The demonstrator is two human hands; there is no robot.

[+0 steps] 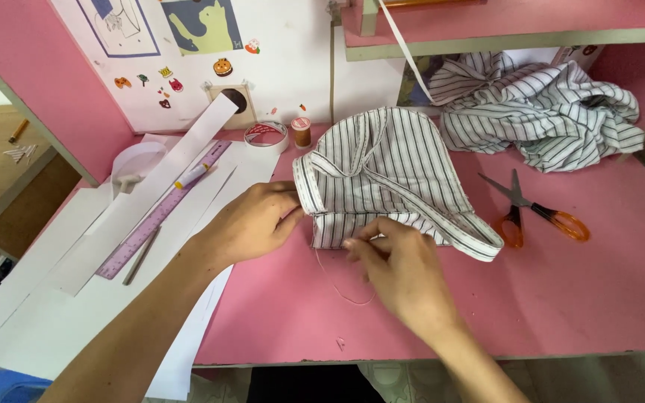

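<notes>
Hand-stitching the striped cloth (382, 179) — left hand (251, 224) pinching its nine-o'clock edge, right hand (404, 272) fingertips closed on thread (337, 287). Next: likely pulling the stitch snug — gently.

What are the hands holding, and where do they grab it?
The left hand pinches the striped fabric piece at its lower left edge. The right hand pinches its bottom hem, where a thin thread hangs.
</notes>
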